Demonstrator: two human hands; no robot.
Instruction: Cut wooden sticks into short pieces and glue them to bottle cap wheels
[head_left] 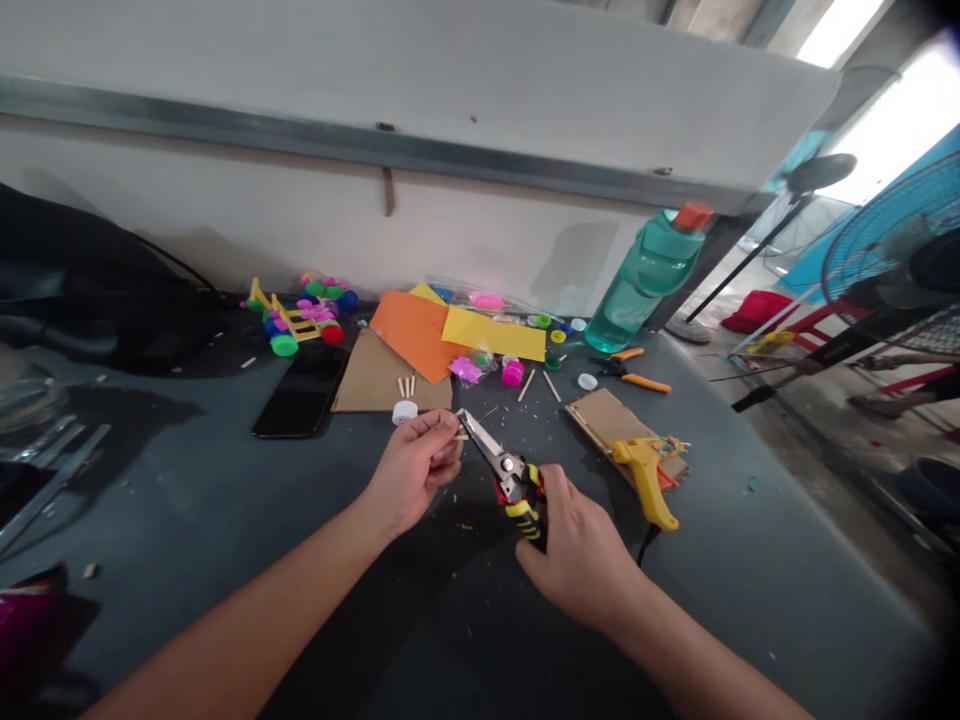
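My left hand (420,465) pinches a thin pale wooden stick (460,437), most of it hidden by the fingers. In my right hand (581,545) are heavy-duty scissors (510,475) with yellow-and-black handles. Their blade tips reach the stick beside my left fingertips. Just beyond my left hand stand a white bottle cap (405,412) and several short stick pieces (407,387) on a cardboard sheet (360,385). Two more sticks (526,386) lie past the scissors. Small pale scraps are scattered on the dark table around my hands.
A yellow glue gun (646,480) rests on cardboard at right, near orange-handled pliers (634,375). A teal bottle (645,280) stands behind. Coloured paper (412,330) and bottle caps lie at the back. A phone (300,395) and toy cars (300,320) are at left.
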